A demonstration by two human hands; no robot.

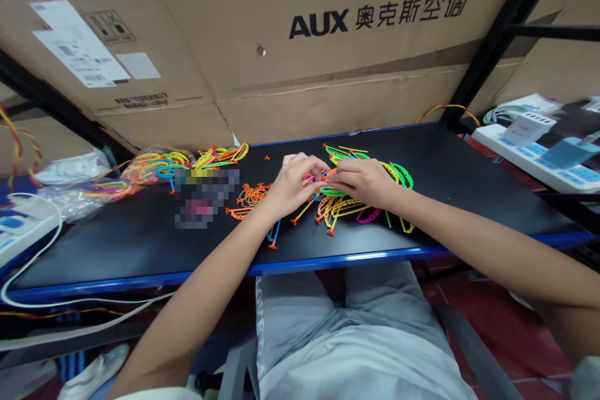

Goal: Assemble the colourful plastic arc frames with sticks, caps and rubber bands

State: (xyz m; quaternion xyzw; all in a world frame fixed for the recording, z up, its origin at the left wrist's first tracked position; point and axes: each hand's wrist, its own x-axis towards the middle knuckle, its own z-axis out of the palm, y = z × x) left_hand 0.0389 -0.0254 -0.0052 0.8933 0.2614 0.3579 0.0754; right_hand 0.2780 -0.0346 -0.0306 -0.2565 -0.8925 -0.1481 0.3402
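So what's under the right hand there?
Bright plastic pieces stick out around the right hand: green, yellow and orange ones, several with orange tips. Whatever lies directly beneath the palm and fingers is covered, so I can't tell what's there.

pale top (370,365), short sleeves (159,394); grey trousers (389,294), lettering (261,325) down one side

From my remote station I saw the main heap of plastic pieces (340,206) around the middle of the bench (469,181), a smaller cluster (253,194) just left of it. Plastic bags (152,169) lay toward the back left corner. Behind the back edge stood a carton (351,75); one power strip (562,172) lay beyond the right edge, another (16,237) by the left edge.
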